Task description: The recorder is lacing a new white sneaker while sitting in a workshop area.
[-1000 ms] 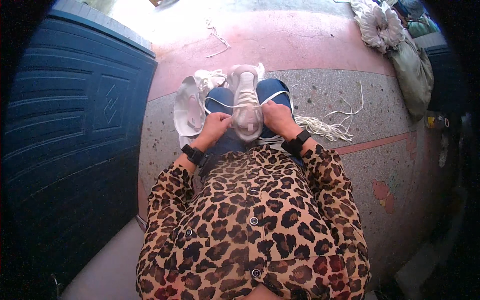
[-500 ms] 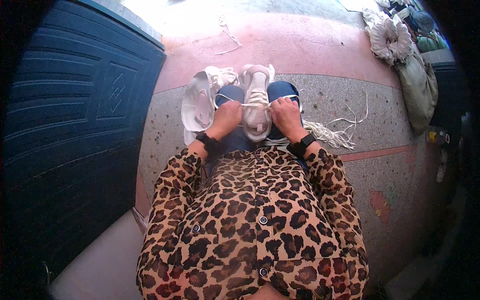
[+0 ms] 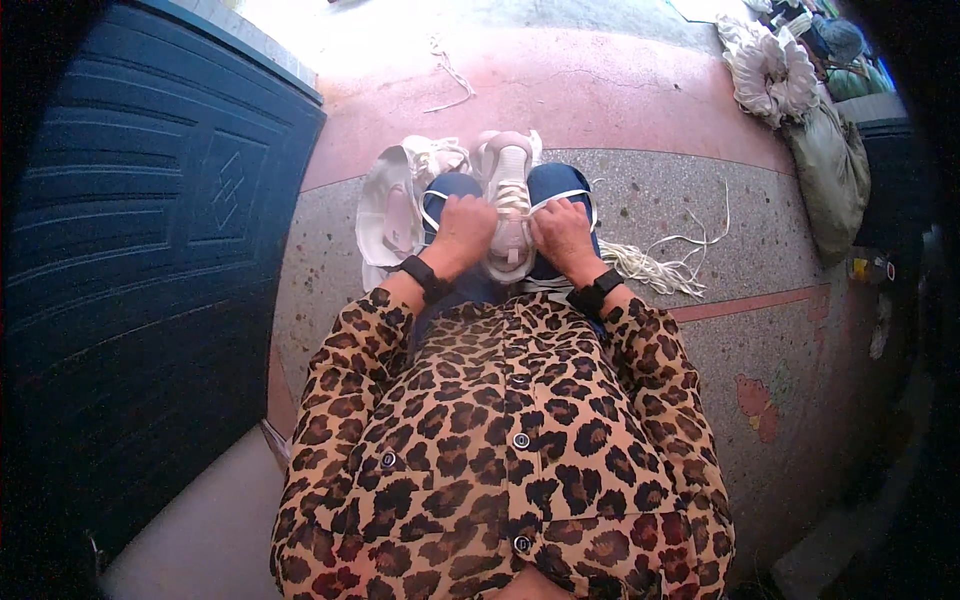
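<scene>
A pale pinkish-white sneaker (image 3: 514, 165) sits between my knees, toe pointing away, with white laces threaded across its tongue. My left hand (image 3: 468, 230) is closed at the left side of its opening, pinching a shoelace (image 3: 428, 207) whose loop hangs out over my left knee. At the right side of the opening, my right hand (image 3: 563, 236) is closed on the other lace end, which curves over my right knee. The fingertips of both hands are partly hidden by the backs of the hands.
To the left lie a white open wrapping or shoe piece (image 3: 372, 210) and more white shoes (image 3: 440, 155). A heap of loose white laces (image 3: 650, 268) spreads at the right. A dark blue panelled door (image 3: 150, 250) stands left; stuffed sacks (image 3: 830, 180) stand far right.
My hands have come closer together over the sneaker, the left one shifting right toward the opening. The lace stretched between them before is now mostly hidden at the hands.
</scene>
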Demonstrator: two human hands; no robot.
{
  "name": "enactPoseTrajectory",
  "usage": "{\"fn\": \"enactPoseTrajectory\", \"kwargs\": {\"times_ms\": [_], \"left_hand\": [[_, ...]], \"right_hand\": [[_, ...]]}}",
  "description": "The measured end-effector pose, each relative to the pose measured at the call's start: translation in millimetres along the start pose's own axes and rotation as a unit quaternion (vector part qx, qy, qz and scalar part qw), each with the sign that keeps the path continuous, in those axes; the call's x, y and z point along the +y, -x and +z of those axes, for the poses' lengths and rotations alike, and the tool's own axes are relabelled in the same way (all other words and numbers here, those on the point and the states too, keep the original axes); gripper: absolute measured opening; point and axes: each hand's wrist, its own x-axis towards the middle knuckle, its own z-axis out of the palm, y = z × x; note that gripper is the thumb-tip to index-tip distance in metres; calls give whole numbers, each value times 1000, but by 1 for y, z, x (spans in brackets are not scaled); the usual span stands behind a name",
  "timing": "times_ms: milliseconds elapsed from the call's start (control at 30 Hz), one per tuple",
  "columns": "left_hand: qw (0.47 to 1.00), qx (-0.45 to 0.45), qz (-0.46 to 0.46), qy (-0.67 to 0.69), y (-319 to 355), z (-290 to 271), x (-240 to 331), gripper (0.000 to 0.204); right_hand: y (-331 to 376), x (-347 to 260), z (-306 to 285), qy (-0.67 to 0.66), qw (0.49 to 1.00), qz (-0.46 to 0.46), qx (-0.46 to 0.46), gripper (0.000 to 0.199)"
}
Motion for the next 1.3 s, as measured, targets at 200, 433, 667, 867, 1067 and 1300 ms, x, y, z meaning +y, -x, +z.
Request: {"fn": "enactPoseTrajectory", "kwargs": {"times_ms": [200, 433, 667, 867, 1067, 1300], "left_hand": [[999, 44, -28, -3, -1, -9, 7, 7], [990, 94, -107, 5, 27, -3, 21, 16], [953, 80, -154, 247, 26, 9, -5, 11], [963, 139, -102, 209, 13, -4, -23, 19], [996, 48, 14, 81, -11, -5, -33, 19], [977, 21, -87, 193, 1, -5, -35, 14]], "right_hand": [[2, -5, -6, 2, 1000, -2, 24, 21], [7, -10, -7, 48, 998, 4, -33, 18], [7, 9, 1, -98, 995, 26, 19, 18], [6, -2, 2, -90, 995, -21, 34, 15], [-7, -7, -6, 51, 995, -81, -10, 14], [-38, -10, -96, -269, 926, -14, 264, 17]]}}
